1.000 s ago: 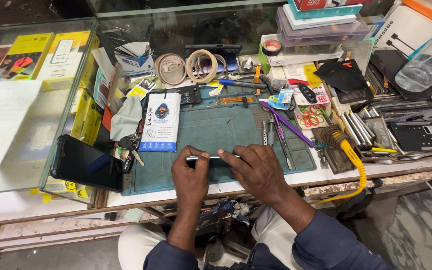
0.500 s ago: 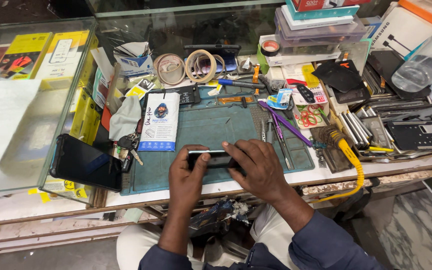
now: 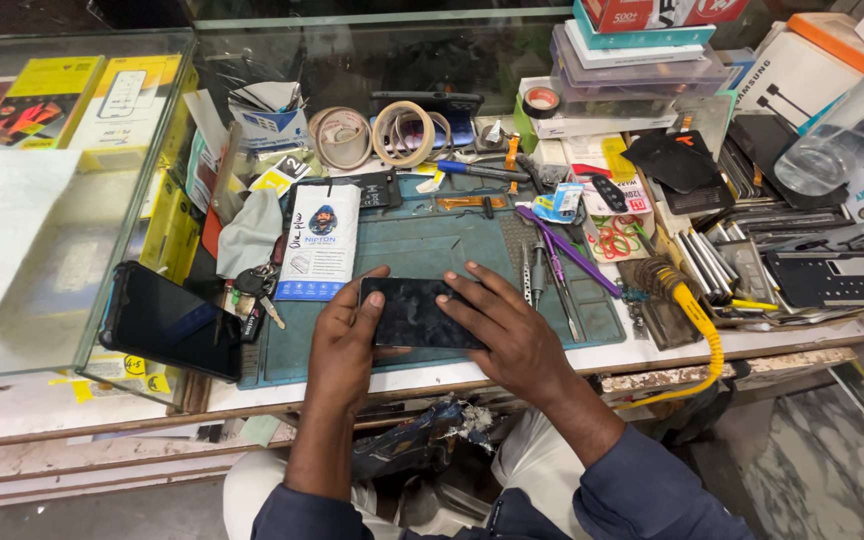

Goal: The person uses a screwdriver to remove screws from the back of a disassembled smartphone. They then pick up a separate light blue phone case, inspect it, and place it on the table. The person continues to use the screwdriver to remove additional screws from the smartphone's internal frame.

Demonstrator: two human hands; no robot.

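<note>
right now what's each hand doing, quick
Left hand: gripping the left end of the dark phone, thumb on its face.
Right hand: fingers spread flat on the phone's right side, not closed.

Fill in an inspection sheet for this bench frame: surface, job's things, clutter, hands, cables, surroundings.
Surface: green work mat on a white counter edge.
Job's things: dark phone lying flat on the mat, screen up.
Clutter: white packet, tape rolls, purple tweezers, keys, second phone at the glass case.
Hands: left hand grips the phone's left end; right hand rests fingers on its screen.
Cables: yellow coiled cord hanging over the counter edge.
Surroundings: glass case left, stacked boxes behind.
</note>
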